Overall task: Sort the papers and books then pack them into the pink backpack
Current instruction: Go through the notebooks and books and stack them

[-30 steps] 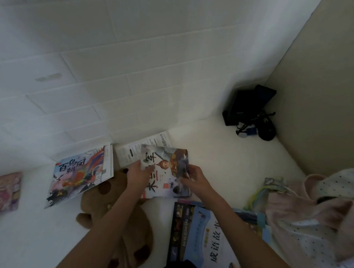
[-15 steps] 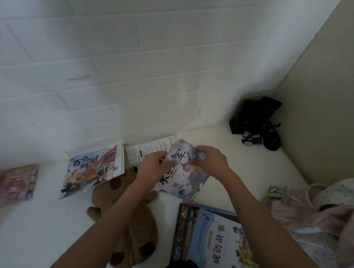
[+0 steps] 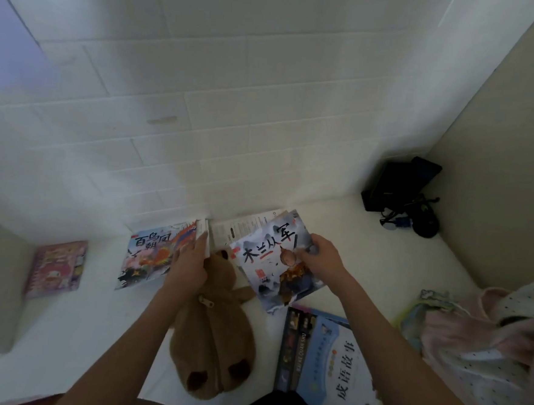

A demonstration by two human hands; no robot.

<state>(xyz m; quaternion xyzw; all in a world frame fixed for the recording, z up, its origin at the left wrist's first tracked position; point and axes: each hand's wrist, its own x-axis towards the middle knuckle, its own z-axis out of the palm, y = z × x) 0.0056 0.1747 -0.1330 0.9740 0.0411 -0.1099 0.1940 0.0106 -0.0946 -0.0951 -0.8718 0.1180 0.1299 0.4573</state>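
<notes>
Grey-cover book (image 3: 279, 260) pinched at its edge by R hand (image 3: 321, 259), above plush (image 3: 216, 325). L hand (image 3: 188, 265), fingers straight, lies on bird book (image 3: 154, 253). Pink backpack (image 3: 486, 344) at right.

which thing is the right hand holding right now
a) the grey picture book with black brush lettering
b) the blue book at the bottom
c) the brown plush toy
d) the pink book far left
a: the right hand has its grip on the right edge of the grey picture book, thumb on the cover, while the brown plush toy, the pink book and the blue book lie untouched by it.
</notes>
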